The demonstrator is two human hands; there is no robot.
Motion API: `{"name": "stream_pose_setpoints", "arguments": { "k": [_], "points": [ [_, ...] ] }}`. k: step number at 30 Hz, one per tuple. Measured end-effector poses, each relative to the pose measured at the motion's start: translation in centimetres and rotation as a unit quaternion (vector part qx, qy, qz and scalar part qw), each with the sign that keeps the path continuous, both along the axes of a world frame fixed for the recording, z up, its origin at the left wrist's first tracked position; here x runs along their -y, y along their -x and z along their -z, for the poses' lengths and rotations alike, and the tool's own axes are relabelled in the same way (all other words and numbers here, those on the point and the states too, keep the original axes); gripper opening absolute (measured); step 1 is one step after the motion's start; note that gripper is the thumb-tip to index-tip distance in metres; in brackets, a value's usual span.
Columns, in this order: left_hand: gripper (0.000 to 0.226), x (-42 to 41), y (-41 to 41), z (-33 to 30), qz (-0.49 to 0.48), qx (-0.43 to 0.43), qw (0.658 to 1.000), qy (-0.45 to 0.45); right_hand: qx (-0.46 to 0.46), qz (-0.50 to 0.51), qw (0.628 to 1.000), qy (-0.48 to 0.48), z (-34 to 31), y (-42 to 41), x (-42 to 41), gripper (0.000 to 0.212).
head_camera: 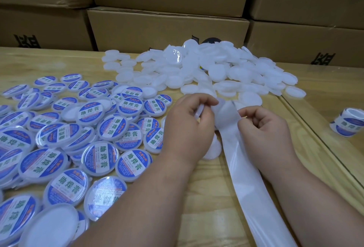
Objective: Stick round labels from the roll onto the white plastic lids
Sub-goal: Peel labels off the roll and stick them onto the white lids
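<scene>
White plastic lid is held edge-on in the curled fingers of the left hand, above the wooden table. The right hand pinches the white backing strip just right of that lid. Left of the lid lie labelled lids; beyond it, a heap of blank lids; far right, the label roll.

Both hands, left and right, pinching white backing strip above wooden table.
</scene>
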State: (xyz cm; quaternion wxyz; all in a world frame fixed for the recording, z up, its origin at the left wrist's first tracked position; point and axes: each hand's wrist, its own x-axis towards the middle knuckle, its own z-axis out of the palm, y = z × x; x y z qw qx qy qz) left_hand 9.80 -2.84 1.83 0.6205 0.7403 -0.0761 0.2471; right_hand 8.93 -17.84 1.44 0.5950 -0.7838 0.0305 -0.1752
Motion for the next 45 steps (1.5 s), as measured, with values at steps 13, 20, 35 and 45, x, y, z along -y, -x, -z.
{"name": "stream_pose_setpoints", "arguments": {
  "k": [13,20,35,45],
  "points": [
    [0.022,0.2,0.6,-0.5,0.042,-0.058,0.995,0.073,0.229,0.053,0.958,0.166,-0.5,0.5,-1.1,0.037],
    [0.02,0.1,0.6,-0.6,0.049,-0.067,0.993,0.08,0.228,0.039,0.961,0.151,-0.1,0.3,-1.1,0.035],
    [0.031,-0.6,0.3,-1.0,0.174,-0.066,0.942,0.279,0.236,0.033,0.967,0.094,-0.4,0.6,-1.4,0.02],
    [0.028,-0.5,0.0,-1.0,0.225,-0.103,0.91,0.332,0.181,-0.071,0.975,0.104,-0.6,1.2,-2.0,0.012]
  ]
}}
